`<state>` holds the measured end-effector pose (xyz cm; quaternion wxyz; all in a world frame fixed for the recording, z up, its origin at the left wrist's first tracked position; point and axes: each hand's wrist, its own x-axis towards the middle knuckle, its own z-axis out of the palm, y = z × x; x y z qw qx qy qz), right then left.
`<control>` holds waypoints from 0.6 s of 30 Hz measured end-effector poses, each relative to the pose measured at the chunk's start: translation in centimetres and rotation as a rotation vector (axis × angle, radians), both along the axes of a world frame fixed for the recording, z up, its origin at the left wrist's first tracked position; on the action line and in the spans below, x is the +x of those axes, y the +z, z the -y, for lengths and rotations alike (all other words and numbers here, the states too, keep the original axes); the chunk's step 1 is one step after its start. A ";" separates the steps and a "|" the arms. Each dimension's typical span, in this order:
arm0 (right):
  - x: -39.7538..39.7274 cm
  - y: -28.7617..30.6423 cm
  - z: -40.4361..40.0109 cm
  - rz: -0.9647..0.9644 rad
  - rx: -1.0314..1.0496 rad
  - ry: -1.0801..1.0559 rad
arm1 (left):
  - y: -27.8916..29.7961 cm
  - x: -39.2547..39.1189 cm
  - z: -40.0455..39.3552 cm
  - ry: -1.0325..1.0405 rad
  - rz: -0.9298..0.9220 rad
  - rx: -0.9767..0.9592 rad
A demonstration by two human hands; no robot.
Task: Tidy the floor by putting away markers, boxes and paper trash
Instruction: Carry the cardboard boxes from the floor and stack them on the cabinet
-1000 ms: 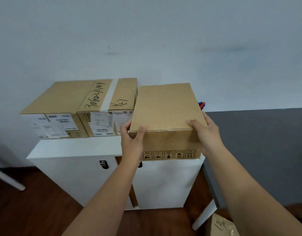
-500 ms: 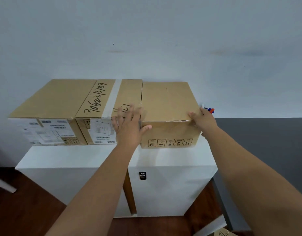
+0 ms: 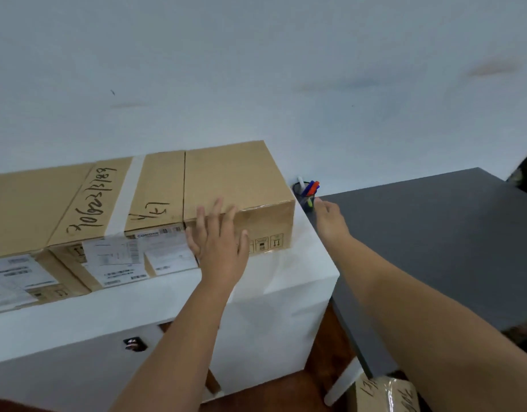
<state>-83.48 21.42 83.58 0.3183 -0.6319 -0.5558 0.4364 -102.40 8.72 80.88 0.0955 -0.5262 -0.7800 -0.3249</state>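
Note:
A plain cardboard box [image 3: 241, 179] rests on the white cabinet [image 3: 286, 281], pushed against a taped box with handwriting [image 3: 113, 200]. A third box [image 3: 21, 197] stands at the far left. My left hand [image 3: 217, 242] lies flat with fingers spread against the plain box's front top edge. My right hand [image 3: 330, 218] is off the box, open, beside a dark mesh cup of markers [image 3: 307, 194] at the cabinet's back right corner. Another taped cardboard box [image 3: 384, 395] lies on the floor at the bottom right.
A dark grey table [image 3: 434, 242] adjoins the cabinet on the right, with a white leg [image 3: 342, 385] below it. The pale wall [image 3: 256, 69] runs behind everything. Dark wooden floor [image 3: 330, 346] shows between cabinet and table. A dark object [image 3: 526, 173] sits at the right edge.
The plain box went from held above the cabinet to standing flush against the taped box. My right hand left its side and moved right toward the marker cup. The view swung right.

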 end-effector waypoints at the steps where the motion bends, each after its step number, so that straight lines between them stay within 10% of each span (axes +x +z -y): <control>1: 2.2 -0.5 0.1 0.080 -0.035 -0.014 | 0.1 1.7 -0.3 -0.054 0.014 0.003; 18: 51.6 -10.7 9.7 0.507 -0.217 -0.280 | -7.0 42.2 2.7 -0.682 0.055 -0.392</control>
